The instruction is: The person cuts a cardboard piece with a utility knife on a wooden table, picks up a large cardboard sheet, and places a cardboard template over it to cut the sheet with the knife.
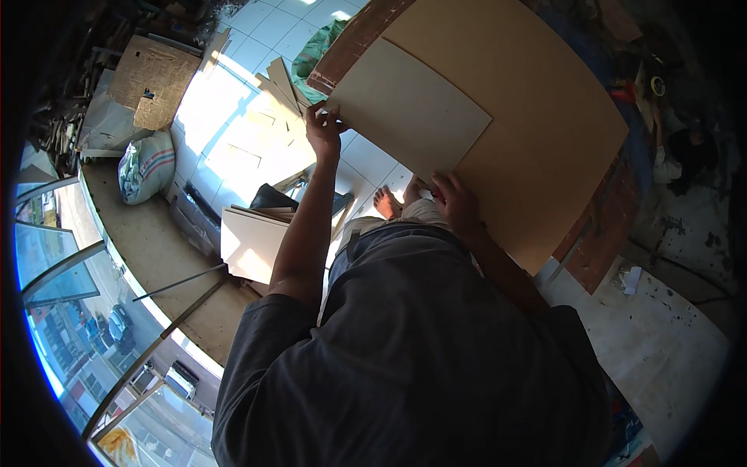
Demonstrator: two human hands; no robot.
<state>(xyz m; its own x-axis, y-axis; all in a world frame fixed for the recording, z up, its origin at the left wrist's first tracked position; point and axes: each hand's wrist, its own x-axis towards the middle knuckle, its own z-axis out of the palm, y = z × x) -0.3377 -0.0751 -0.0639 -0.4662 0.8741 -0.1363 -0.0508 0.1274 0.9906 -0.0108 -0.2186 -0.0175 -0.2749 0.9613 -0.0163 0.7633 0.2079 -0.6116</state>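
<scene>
A flat rectangular grey board [412, 109] lies on top of a larger brown sheet [545, 117], its near left edge reaching out past the sheet. At the grey board's left corner my left hand [324, 131] is closed, pinching the edge between thumb and fingers. My right hand [457, 204] is at the board's near corner, with fingers bent and closed on its edge; the fingertips are partly hidden. Under both boards is a worn reddish-brown tabletop [350, 50].
Cut strips [284, 89] and a green sack [315, 54] lie on the tiled floor at left. A stack of pale boards [253, 245] is beside my left arm. Further left are a white sack [146, 167] and windows [85, 311]. A stained pale surface [646, 319] lies at right.
</scene>
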